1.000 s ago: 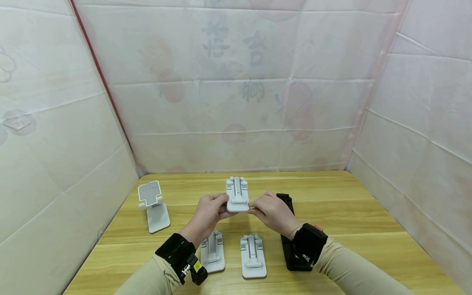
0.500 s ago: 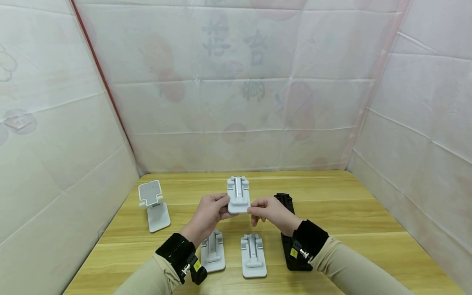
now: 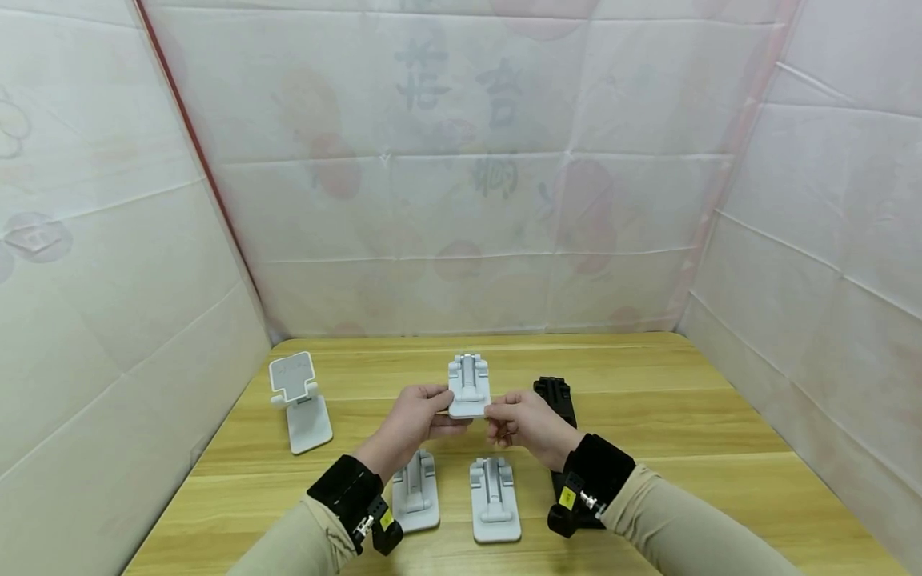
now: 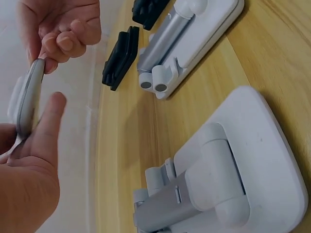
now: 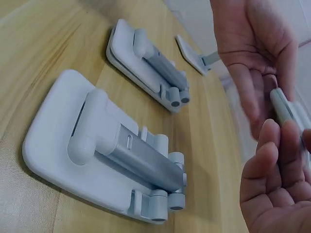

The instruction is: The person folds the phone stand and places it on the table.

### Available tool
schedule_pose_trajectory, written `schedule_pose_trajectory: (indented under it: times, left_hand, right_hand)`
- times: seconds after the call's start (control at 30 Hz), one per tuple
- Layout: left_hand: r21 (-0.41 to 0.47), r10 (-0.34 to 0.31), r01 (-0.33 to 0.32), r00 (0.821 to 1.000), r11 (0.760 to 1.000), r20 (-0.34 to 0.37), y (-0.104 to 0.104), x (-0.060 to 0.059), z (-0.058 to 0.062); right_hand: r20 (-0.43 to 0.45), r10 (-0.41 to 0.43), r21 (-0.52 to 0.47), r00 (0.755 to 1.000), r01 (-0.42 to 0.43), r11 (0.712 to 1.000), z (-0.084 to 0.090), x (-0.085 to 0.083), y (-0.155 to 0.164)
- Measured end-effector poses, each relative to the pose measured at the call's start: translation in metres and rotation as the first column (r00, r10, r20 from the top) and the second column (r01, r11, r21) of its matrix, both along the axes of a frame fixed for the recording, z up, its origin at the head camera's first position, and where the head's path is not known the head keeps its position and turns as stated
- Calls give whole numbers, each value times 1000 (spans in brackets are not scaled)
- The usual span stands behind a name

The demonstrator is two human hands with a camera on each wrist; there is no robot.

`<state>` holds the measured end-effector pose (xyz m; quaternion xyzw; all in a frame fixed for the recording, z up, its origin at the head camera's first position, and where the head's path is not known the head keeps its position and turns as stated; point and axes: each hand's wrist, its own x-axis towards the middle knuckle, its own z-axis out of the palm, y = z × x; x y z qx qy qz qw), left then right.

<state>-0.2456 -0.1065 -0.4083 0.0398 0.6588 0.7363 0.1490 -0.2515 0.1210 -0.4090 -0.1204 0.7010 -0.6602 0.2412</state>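
Above the table, a folded white phone stand is held between both hands. My left hand grips its left edge, thumb in front and fingers behind. At the lower right corner, my right hand pinches it between thumb and fingers. The left wrist view shows this held stand edge-on, with the right hand at its upper end. Below my hands, two more folded white phone stands lie on the wood: one in the middle, the other partly behind my left wrist.
An unfolded white phone stand stands at the table's left, its plate tilted up. Black folded stands lie at the right, partly hidden by my right wrist. Pale sheeting walls the wooden table at the back and sides.
The held phone stand has come slightly down and to the right with my left hand. My right fingers have shifted their hold at its lower right corner.
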Motion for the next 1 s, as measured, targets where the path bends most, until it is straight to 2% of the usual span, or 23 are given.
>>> schedule_pose_trajectory:
  times: [0.17, 0.33, 0.47, 0.63, 0.73, 0.83, 0.9, 1.0]
  left_hand:
    - [-52, -25, 26, 999, 998, 34, -2, 2, -1]
    - [-103, -11, 15, 999, 995, 35, -6, 4, -1]
    - [-136, 48, -50, 999, 989, -19, -10, 4, 3]
    - [-204, 116, -140, 985, 969, -124, -20, 5, 17]
    - [-262, 142, -198, 966, 945, -215, -28, 4, 27]
    - [-332, 156, -262, 937, 906, -314, -37, 5, 38]
    - [-385, 158, -307, 915, 871, -372, -44, 6, 45]
    - [-467, 143, -382, 872, 797, -469, -55, 7, 53]
  right_hand:
    - [53, -64, -13, 997, 65, 998, -6, 0, -1]
    - [86, -160, 37, 983, 158, 987, -13, -4, -2]
    - [109, -236, 89, 966, 227, 970, -21, -7, -1]
    - [116, -291, 124, 950, 277, 953, -31, -14, 1]
    - [121, -306, 147, 944, 288, 946, -34, -17, 3]
    - [119, -303, 186, 946, 278, 942, -36, -19, 6]
    - [117, -294, 219, 949, 263, 939, -38, -21, 8]
    - [113, -279, 267, 954, 241, 933, -40, -23, 10]
